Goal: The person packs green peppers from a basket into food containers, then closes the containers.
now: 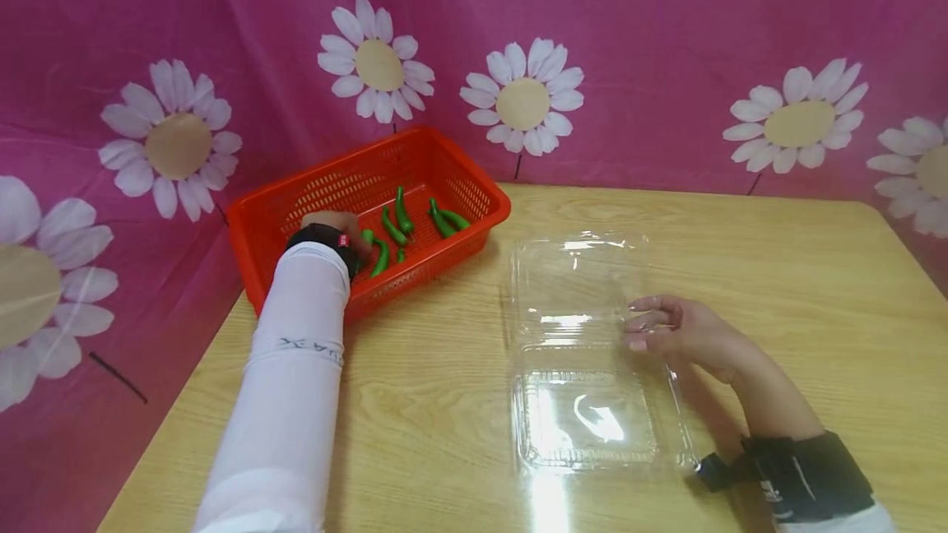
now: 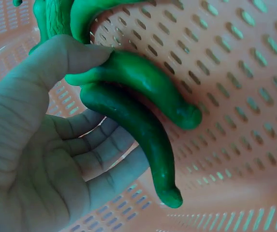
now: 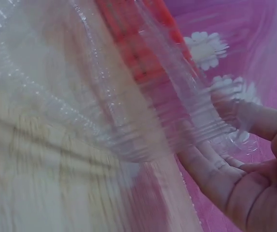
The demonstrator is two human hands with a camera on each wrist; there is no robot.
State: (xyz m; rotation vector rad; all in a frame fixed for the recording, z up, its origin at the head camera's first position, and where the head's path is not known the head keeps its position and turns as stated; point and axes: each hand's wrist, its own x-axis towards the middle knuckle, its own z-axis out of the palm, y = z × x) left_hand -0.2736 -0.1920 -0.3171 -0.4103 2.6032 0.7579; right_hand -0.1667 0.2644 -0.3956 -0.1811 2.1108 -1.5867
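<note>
My left hand [image 1: 333, 229] reaches into the red plastic basket [image 1: 446, 260], its fingers mostly hidden in the head view. Up close in the left wrist view, the thumb presses on a curved green chili pepper [image 2: 133, 77], with the fingers curled beneath. A darker chili pepper [image 2: 138, 121] lies right under it, against the fingers. At the right, my right hand [image 1: 685, 331] holds the side edge of an opened clear plastic clamshell container [image 1: 566, 274] between thumb and fingers. The right wrist view is blurred, but the thin plastic [image 3: 143, 125] shows between them.
More green chili peppers [image 1: 402, 212] lie scattered on the basket's floor. Basket and container stand on a light wooden table [image 1: 429, 401]. A pink cloth with white flowers [image 1: 629, 15] hangs behind the table and down its left side.
</note>
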